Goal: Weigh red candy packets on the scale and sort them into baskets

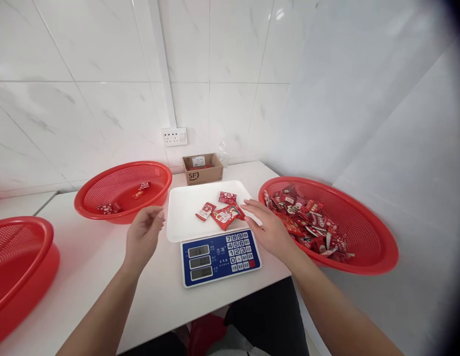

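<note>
right forearm (328, 296) and left forearm (106, 301) enter from the lower edge, a near basket (22, 296) at left. beyond, the blue scale panel (221, 258) faces the viewer. left hand (144, 237): fingers curled narrow beside the white tray (183, 222); whether they enclose anything cannot be told. right hand (269, 227): fingers apart, tips beside the large red packet (224, 217); contact cannot be told. this and two smaller packets (227, 198) lie on the tray. right basket (371, 242) holds many wrapped packets (319, 225); behind, far-left basket (120, 173) and cardboard box (206, 175)
</note>
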Available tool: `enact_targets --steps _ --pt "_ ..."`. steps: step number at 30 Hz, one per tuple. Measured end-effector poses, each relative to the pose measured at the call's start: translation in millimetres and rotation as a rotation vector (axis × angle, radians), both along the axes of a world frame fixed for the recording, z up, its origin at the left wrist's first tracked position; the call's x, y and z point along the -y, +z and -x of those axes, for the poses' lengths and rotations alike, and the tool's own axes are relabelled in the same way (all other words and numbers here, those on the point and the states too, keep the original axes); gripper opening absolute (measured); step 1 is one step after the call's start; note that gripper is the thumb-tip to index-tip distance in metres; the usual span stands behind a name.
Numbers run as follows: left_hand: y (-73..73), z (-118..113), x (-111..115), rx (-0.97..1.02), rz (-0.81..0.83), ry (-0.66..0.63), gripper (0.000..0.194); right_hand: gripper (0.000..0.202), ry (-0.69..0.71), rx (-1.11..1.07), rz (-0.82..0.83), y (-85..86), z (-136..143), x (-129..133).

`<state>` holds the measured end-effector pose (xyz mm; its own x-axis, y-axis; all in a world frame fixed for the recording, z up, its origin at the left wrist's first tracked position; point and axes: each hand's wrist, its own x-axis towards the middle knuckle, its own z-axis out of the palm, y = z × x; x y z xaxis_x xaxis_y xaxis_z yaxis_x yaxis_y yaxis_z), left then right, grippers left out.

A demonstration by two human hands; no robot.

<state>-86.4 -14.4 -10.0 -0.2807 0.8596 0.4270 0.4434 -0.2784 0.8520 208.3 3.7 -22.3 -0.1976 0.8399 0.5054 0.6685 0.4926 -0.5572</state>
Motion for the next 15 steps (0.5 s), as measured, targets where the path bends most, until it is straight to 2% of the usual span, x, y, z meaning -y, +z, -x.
enact_targets --steps 5,8,12,15 --pt "20.3 -37.4 -12.0 -0.506 0.082 -0.405 0.024 0.027 -0.111 -0.094 0.052 -19.7 -28.7 34.5" --pt "25.3 -65.5 -28.3 -0.746 0.102 -0.582 0.031 0.026 -0.152 -0.159 0.106 -31.3 -39.0 54.8" --pt "23.4 -100.4 -51.2 -1.002 0.141 -0.65 0.042 0.023 -0.174 -0.242 0.149 -37.3 -46.7 75.3" --pt "22.2 -119.2 -61.7 -1.108 0.144 -0.613 0.028 0.023 -0.173 -0.328 0.213 -38.4 -51.9 82.7"
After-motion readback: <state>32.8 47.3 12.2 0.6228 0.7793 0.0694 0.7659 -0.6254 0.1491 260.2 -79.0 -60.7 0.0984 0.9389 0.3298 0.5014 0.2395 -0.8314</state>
